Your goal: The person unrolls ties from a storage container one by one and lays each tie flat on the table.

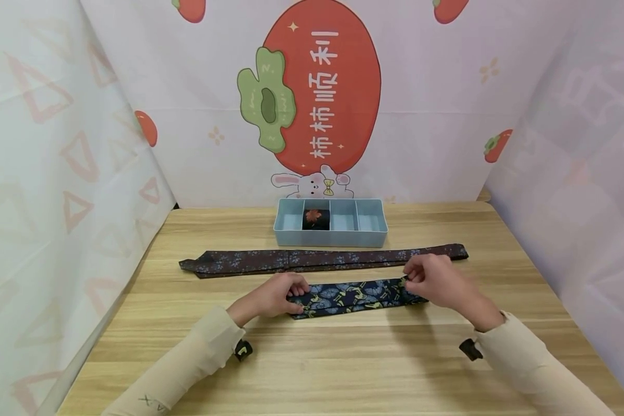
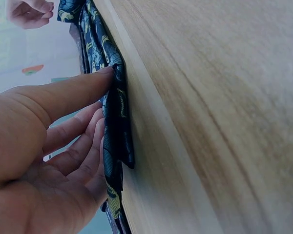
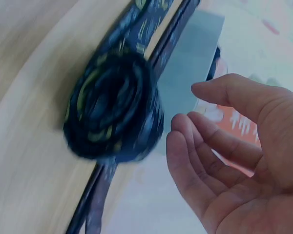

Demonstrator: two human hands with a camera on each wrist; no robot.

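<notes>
Far left, the left sleeve (image 1: 187, 364) has some dark marks near the elbow, maybe an X and an A in there, but it's not clear enough to swear to. Next up is a brown tie (image 1: 249, 261) with a blue flower print, stretched across the counter (image 1: 317, 370) from left of both hands to past the right one. The left hand (image 1: 275, 296) is at the left end of the navy tie: thumb pretty straight and pressing on the fabric, fingers loosely bent along the far edge, so more resting on it than gripping.

Behind both ties, around the middle, there's a pale blue box (image 1: 330, 238) with four slots. Second slot from the left has a black roll (image 1: 316, 219) with a rusty leaf design on it. Right above, the backdrop (image 1: 421, 144) shows a big red persimmon (image 1: 353, 92) with 柿柿顺利 in white, turned on its side and running bottom to top.

The navy tie (image 1: 348, 296), blue and yellow print, lies on the near side of the brown one, and its right end is wound into a chunky coil (image 3: 110, 105). The right hand (image 1: 439, 283) is up beside that coil, fingers half curled, thumb a bit apart from them, holding nothing; the right wrist view shows a gap between.
</notes>
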